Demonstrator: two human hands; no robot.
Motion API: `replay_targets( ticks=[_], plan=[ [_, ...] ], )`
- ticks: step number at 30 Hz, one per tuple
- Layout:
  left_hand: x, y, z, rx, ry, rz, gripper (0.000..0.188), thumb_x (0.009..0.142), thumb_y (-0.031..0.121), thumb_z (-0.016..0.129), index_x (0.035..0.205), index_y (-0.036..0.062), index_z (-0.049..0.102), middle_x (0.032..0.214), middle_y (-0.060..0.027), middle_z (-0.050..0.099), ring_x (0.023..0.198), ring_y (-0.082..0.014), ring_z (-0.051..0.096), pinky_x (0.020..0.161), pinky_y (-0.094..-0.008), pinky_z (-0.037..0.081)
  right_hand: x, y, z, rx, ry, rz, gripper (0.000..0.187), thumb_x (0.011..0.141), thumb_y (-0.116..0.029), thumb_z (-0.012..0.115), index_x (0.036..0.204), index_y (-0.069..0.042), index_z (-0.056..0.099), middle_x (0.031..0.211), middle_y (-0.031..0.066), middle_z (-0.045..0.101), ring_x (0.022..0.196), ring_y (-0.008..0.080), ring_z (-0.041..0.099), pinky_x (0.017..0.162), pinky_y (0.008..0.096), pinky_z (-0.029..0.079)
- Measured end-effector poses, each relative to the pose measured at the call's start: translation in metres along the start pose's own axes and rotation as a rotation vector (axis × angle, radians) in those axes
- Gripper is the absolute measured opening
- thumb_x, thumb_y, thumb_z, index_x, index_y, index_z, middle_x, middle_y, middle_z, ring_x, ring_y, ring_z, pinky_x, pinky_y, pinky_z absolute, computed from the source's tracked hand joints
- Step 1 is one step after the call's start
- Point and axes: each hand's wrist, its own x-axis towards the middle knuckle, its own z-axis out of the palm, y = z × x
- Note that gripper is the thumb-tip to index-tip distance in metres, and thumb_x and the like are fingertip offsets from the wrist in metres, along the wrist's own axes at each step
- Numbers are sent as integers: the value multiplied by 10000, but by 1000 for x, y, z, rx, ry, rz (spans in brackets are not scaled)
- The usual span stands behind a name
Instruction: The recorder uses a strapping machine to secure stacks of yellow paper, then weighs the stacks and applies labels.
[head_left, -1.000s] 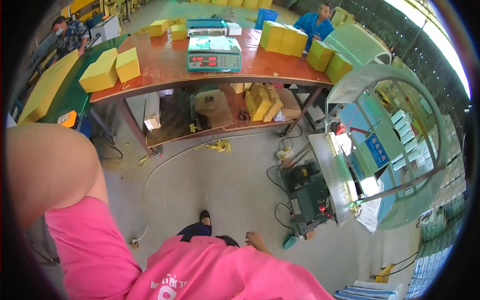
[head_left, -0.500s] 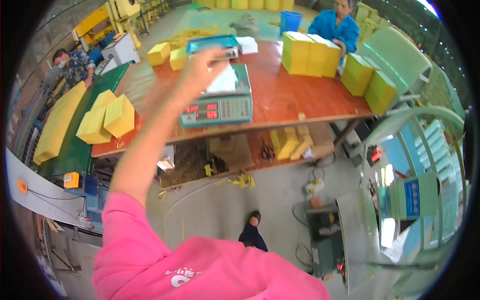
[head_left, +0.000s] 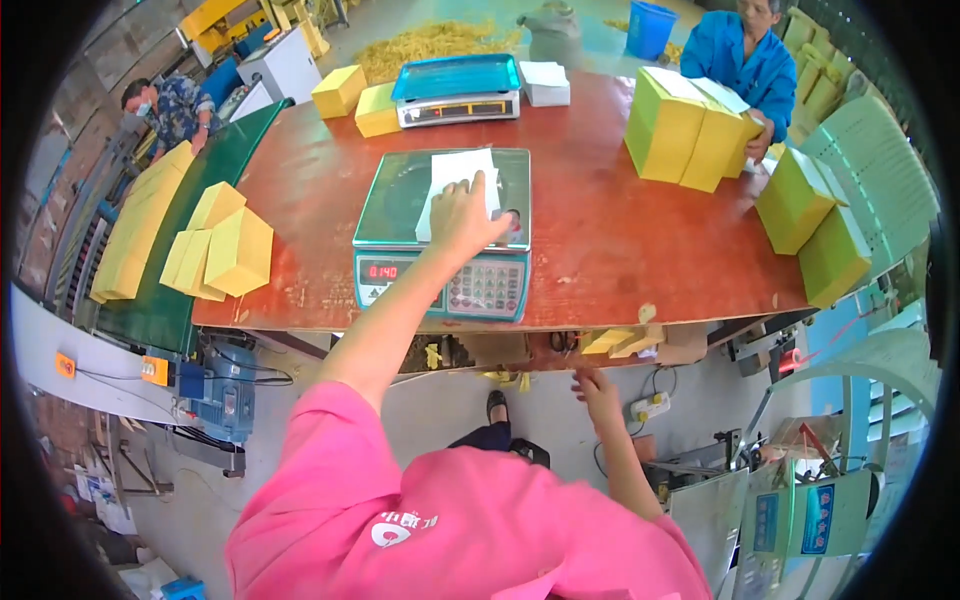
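My left hand (head_left: 462, 215) reaches over the platform of a digital scale (head_left: 400, 205) with a teal body and lit red digits. Its fingers are apart, with the fingertips over a white paper stack (head_left: 464, 166) lying on the platform; whether they press on it is hard to tell. Below the table's front edge hangs my right hand (head_left: 597, 395), its fingers loosely bent and apart, with nothing seen in it. Behind the scale stands a second scale (head_left: 460, 108) with a blue tray. Yellow blocks (head_left: 378, 110) and a small white stack (head_left: 545, 84) flank it.
The red-brown table (head_left: 590, 250) carries yellow blocks (head_left: 240, 252) at left and tall yellow stacks (head_left: 665, 130) at right. A co-worker in blue (head_left: 745, 55) handles these stacks. Another person (head_left: 180, 110) works beyond the green conveyor belt (head_left: 150, 310). A green chair (head_left: 880, 180) stands at right.
My left hand has come down from above the scale to the white paper stack. My right hand has come into view below the table edge. The whole view has shifted.
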Motion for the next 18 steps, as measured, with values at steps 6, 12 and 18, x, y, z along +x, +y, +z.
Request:
replay_targets(
  ticks=[6, 12, 18],
  plan=[
    [9, 2, -1, 83, 98, 32, 232, 758, 243, 693, 829, 36, 616, 922, -113, 651, 891, -306, 616, 734, -468, 475, 13, -78, 57, 65, -275, -39, 270, 942, -97, 493, 1158, 23, 603, 1050, 77, 657, 926, 171, 638, 802, 293, 504],
    [8, -7, -25, -181, 256, 179, 54, 755, -17, 608, 804, 4, 599, 1038, -133, 650, 1009, -333, 608, 836, -458, 472, 14, -145, 57, 166, -284, -127, 276, 906, -40, 532, 1163, 39, 595, 1081, 113, 656, 947, 202, 648, 844, 317, 514],
    [4, 84, -122, -458, -215, 432, 93, 725, -46, 600, 792, -1, 555, 1069, -163, 650, 970, -353, 627, 814, -419, 508, 8, -252, 6, -238, 263, -990, 540, 758, -49, 696, 1275, -42, 541, 1280, 162, 553, 1225, 339, 511, 1005, 415, 414]
  ],
)
